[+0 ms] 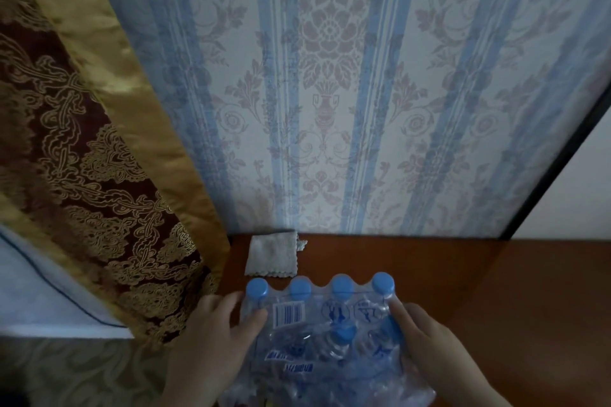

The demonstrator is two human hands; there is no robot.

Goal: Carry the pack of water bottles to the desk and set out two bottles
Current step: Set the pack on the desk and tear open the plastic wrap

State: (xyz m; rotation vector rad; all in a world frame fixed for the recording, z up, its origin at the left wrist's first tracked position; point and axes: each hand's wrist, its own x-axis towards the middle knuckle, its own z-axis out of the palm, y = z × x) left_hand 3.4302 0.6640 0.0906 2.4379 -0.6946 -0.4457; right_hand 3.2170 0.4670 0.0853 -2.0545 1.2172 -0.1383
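A shrink-wrapped pack of water bottles [317, 337] with blue caps sits low in the middle of the head view, over the brown wooden desk [496, 291]. The back row shows several blue caps; the clear wrap carries a barcode and blue print. My left hand [211, 337] grips the pack's left side, thumb on the wrap near the leftmost bottle. My right hand [433, 344] holds its right side, index finger pointing up by the rightmost cap. Whether the pack rests on the desk or hangs just above it I cannot tell.
A folded grey cloth [272, 256] lies on the desk just behind the pack, against the blue-striped floral wallpaper [330, 92]. A heavy gold and maroon curtain [82, 158] hangs at the left beside the desk's edge. A dark-framed white panel [578, 175] stands at the right.
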